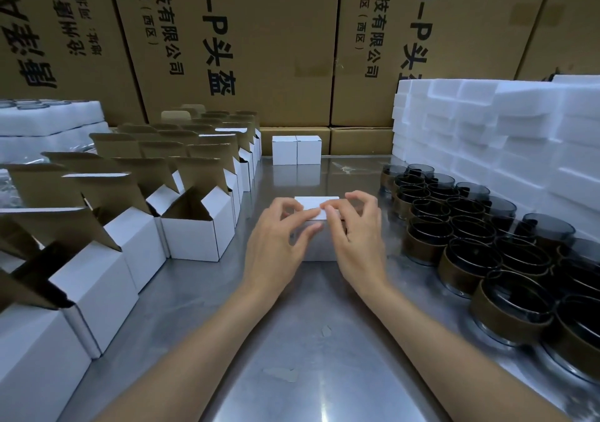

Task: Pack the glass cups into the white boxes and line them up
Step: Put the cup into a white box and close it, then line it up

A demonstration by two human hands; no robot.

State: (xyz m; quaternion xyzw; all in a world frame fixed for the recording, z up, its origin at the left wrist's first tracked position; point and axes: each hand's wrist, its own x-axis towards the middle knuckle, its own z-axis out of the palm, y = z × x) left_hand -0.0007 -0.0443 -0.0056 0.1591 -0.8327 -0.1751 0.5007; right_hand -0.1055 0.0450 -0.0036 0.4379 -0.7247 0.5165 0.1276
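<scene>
From the head camera, the left hand (280, 240) and right hand (352, 233) both press curled fingertips on the top flap of a white box (316, 209) at mid-table, between open white boxes (198, 227) leftward and dark glass cups (467, 249) rightward, with two closed boxes (296, 150) at the back.

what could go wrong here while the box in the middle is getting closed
1. Both hands, left hand and right hand, press the lid of the white box; a badly tucked flap might pop open later.
2. The glass cups stand crowded close to the right forearm; a sideways sweep could knock one.
3. The open boxes sit near on the left and could be nudged out of line.
</scene>
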